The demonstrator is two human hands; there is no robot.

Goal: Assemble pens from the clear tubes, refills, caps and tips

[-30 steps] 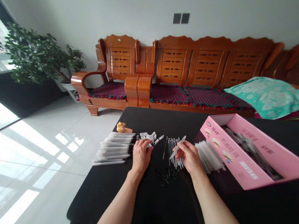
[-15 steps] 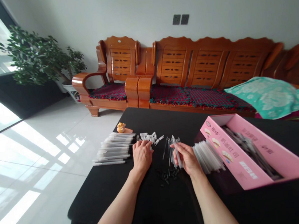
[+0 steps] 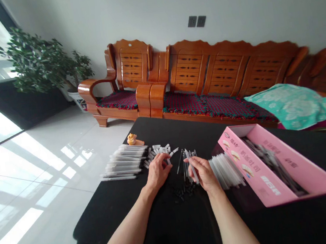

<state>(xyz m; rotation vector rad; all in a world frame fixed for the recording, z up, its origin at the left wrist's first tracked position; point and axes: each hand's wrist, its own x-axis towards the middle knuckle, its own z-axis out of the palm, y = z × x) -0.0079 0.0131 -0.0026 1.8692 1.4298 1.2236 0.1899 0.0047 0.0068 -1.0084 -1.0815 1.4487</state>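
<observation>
My right hand (image 3: 203, 171) grips a whitish pen barrel (image 3: 193, 170) that stands tilted, its pointed end up. My left hand (image 3: 158, 170) is closed in a pinch at the near side of a heap of short white pen caps (image 3: 157, 150); one cap (image 3: 168, 161) shows between its fingertips. Between the hands lie thin pen refills (image 3: 179, 163), partly behind the right hand. Small black plugs (image 3: 182, 192) are scattered nearer to me. Beyond the right hand are frosted empty barrels (image 3: 226, 171) in a row.
At left on the black table (image 3: 118, 216) lies a stack of white pens (image 3: 123, 163), with a small yellow figurine (image 3: 132, 139) behind it. A pink box (image 3: 247, 167) with dark contents stands at right. A wooden sofa (image 3: 192, 70) runs behind the table.
My left hand has moved slightly right and toward me, its fingers drawn together around a white cap. The barrel in my right hand now leans more to the left.
</observation>
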